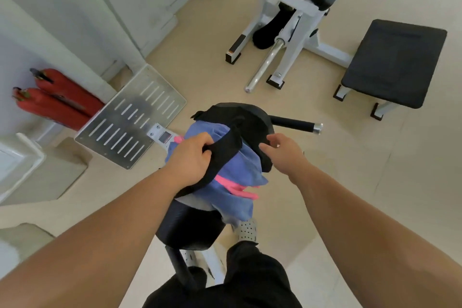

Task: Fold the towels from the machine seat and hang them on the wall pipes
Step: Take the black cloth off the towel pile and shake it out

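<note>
A heap of towels lies on the black machine seat (252, 117) below me. A blue towel (235, 170) makes up most of the heap, with a pink towel (237, 189) poking out at its lower edge. Across the blue one runs a black towel (222, 155). My left hand (192, 155) grips the black towel, fingers curled round its edge. My right hand (282, 150) hovers just right of the heap with loosely bent fingers, holding nothing. A black roller pad (185, 227) sits under the heap's near end.
A slotted metal footplate (132, 117) lies to the left, two red cylinders (55, 102) beyond it by the wall. A black handle bar (297, 124) sticks out right of the seat. A white machine (287, 27) and black bench (392, 62) stand behind.
</note>
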`<state>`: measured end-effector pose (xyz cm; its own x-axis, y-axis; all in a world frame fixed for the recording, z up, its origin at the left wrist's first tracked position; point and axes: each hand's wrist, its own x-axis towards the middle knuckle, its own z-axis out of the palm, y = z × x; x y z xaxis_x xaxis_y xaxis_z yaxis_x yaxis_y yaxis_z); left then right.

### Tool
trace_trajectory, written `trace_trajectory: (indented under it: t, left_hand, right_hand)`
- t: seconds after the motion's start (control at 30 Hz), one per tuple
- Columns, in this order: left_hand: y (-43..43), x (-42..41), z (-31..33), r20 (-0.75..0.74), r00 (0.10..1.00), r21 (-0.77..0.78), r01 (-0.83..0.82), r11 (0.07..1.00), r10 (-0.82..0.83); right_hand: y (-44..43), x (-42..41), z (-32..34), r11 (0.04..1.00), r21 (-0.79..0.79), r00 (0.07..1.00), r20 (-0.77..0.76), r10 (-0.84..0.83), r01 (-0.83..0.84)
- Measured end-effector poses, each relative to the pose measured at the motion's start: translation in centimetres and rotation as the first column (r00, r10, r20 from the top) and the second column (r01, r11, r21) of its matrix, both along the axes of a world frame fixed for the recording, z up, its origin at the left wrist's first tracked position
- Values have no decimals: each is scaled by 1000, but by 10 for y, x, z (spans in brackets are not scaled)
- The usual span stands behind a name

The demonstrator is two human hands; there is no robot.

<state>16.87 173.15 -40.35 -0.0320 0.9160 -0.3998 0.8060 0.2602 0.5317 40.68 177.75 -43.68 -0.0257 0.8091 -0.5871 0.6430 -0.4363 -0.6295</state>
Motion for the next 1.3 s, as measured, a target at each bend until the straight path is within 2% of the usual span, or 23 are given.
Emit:
trace_trajectory:
  t: [0.1,0.2,0.3,0.47,0.57,0.7,0.8,0.93,1.03,1.17,1.3]
  left_hand:
    - [2,-3,-9,43,987,-70,-151,986,154]
    - [-1,-8,-17,11,981,-102,-190,976,193]
    - [-6,-10,-23,-64,979,-111,-199,974,193]
    - [-16,-11,-32,-156,975,-96,-177,979,161]
    - [-15,-11,-39,-171,971,-140,-192,971,168]
    - [-2,-5,-49,-209,949,-181,-273,945,234]
    - [7,-1,-54,-217,944,-176,-288,941,248]
    - [12,1,-54,-191,936,-110,-318,942,294]
    - [10,1,-48,-140,943,-118,-320,940,303]
    - [4,-3,-35,-89,934,-183,-357,916,346]
    - [-8,-1,-19,-60,926,-224,-377,899,373]
  right_hand:
    - [30,-13,-13,983,84,984,80,157,-164]
    - [58,-34,-19,919,180,924,228,307,-350]
    - [76,-53,-27,855,157,832,372,412,-494]
    - [91,-68,-40,832,87,760,467,452,-549]
    - [98,-72,-46,768,103,682,544,489,-632]
    - [118,-86,-42,741,45,642,536,548,-670]
    - [123,-91,-42,773,14,669,511,540,-634]
    - [110,-85,-42,867,94,824,376,425,-490]
    - [98,-78,-36,912,132,901,262,344,-387]
    - [86,-62,-20,988,3,983,107,152,-153]
    - [73,-41,-2,983,-176,999,-21,47,-50]
